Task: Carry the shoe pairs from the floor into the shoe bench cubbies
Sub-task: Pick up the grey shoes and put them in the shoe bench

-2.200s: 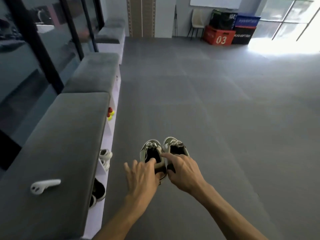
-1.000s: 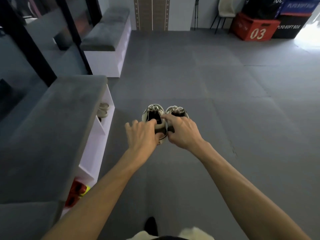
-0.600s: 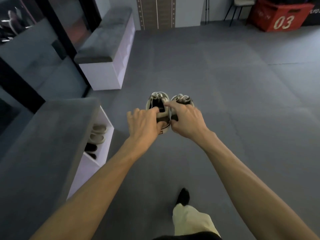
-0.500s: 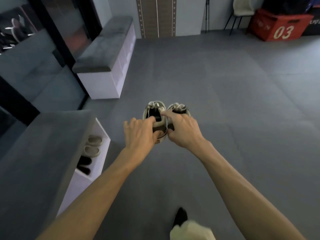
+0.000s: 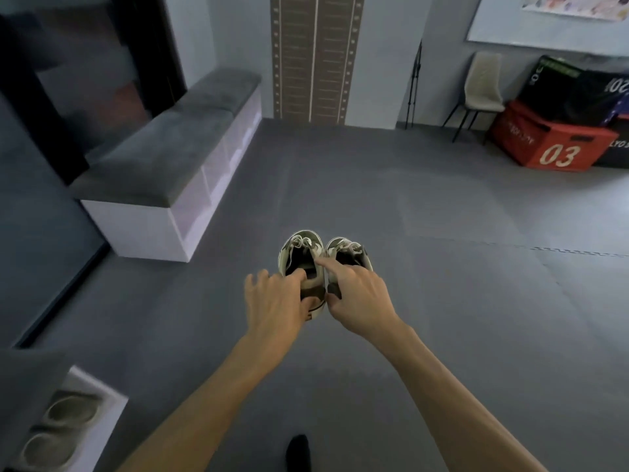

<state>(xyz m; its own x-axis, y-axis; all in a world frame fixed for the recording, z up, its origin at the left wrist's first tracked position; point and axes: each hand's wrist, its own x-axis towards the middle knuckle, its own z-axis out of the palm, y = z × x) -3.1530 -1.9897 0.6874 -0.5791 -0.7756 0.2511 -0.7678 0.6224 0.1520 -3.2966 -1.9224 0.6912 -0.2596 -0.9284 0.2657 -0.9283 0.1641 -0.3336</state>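
Note:
I hold a pair of dark olive sneakers with white laces in front of me, above the grey floor. My left hand (image 5: 275, 303) grips the heel of the left sneaker (image 5: 299, 257). My right hand (image 5: 357, 296) grips the right sneaker (image 5: 347, 252), its index finger lying over the shoe's opening. A white shoe bench with a grey cushion (image 5: 163, 165) stands ahead on the left, its cubbies facing right. The end of a nearer bench (image 5: 85, 407) shows at the bottom left, with a light-coloured pair (image 5: 58, 427) in its cubby.
Dark glass panels run along the left wall behind the benches. A red box marked 03 (image 5: 551, 144), black boxes and a chair (image 5: 481, 86) stand at the far right. My foot in a dark sock (image 5: 299, 453) is on the grey mat floor.
I have walked forward with the sneakers in both hands. The near bench has slid down to the bottom-left corner and the far bench has come closer. The grip on the shoes is unchanged.

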